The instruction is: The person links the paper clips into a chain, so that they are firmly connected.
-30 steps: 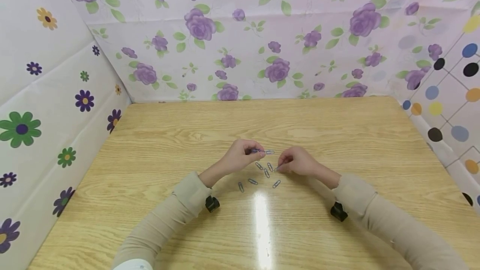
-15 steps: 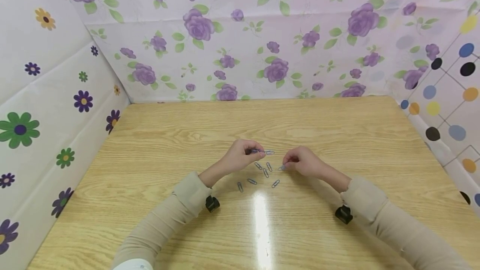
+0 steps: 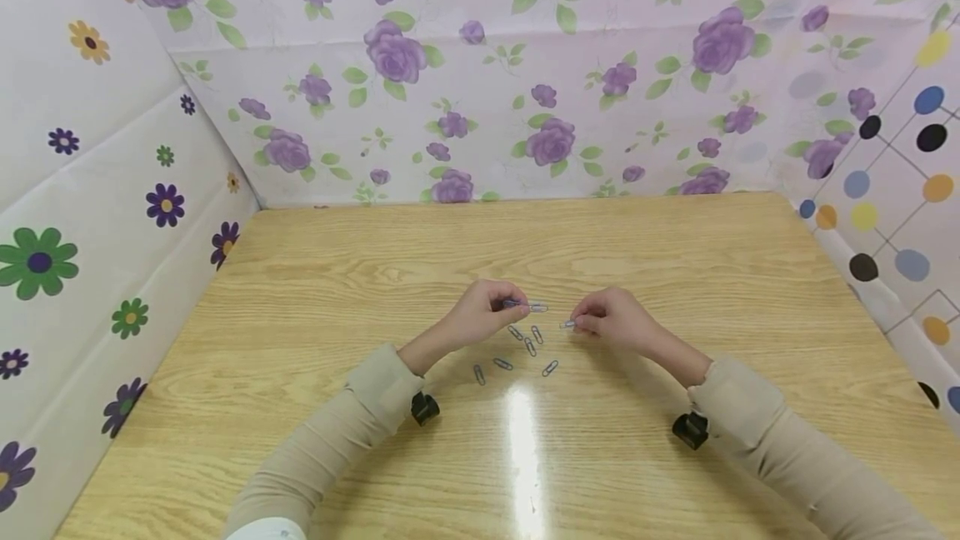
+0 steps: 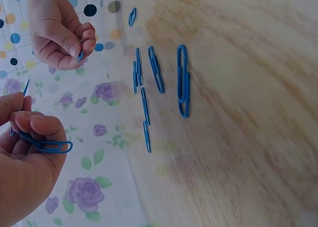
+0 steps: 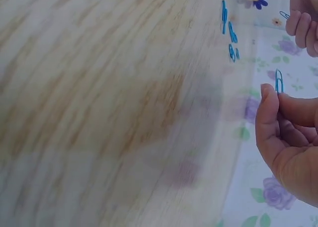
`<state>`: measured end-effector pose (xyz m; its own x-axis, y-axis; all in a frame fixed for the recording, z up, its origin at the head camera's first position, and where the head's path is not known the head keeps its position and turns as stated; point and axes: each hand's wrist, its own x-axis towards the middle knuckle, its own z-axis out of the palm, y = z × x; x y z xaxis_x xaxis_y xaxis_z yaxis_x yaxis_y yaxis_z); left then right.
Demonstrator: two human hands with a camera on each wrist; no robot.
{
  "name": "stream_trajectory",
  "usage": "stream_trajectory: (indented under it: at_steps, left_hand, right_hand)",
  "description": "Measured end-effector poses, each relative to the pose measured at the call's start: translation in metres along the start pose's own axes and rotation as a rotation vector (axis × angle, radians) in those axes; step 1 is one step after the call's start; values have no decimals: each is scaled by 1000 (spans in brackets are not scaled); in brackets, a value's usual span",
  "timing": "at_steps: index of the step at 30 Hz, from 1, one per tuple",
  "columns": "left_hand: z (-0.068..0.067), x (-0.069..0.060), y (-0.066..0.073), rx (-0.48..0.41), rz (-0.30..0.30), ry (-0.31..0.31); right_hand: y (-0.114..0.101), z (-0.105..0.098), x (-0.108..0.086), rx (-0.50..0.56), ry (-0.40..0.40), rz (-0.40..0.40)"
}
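While the left hand (image 3: 482, 312) holds the blue linked clips (image 3: 537, 307) in a closed grip, one clip jutting free past the fingers, the right hand (image 3: 617, 321) pinches a single clip (image 3: 567, 324) by one end, its other end pointing toward the left hand. Taking the loose clips (image 3: 530, 347) on the desk (image 3: 637, 248) as the landmark, the linked clips lie just beyond them, and the single clip is just to their right, apart from the linked ones.

The work looks only partly along: at least two clips appear joined, though the curled fingers hide how many more there may be. The single clip is not yet attached, and six loose clips show in the head view, so most of the linking seems left.

Beyond the loose clips hangs a floral sheet (image 3: 465, 107), with a daisy sheet (image 3: 120, 215) well to their left and a dotted sheet (image 3: 892, 223) well to their right. Nearer the person than the loose clips lies a strip of glare (image 3: 522, 448). No obstacle shows between the hands; the covering fingers are probably the main hindrance.
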<state>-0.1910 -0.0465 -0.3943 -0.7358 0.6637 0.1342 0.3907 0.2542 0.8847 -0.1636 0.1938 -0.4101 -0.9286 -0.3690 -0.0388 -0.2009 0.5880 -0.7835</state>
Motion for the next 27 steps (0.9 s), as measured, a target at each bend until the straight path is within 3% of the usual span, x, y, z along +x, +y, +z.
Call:
stream_trajectory:
  at_steps: [6,17,27]
  left_hand:
    - [1,0,0,-8,-7,1]
    - [3,1,-1,-1,-3,1]
    - [11,6,-1,101,130,11]
  right_hand:
    - [-2,1,0,83,-27,33]
    - [-18,-2,4,243,18,76]
    - [-29,2,8,352,-32,84]
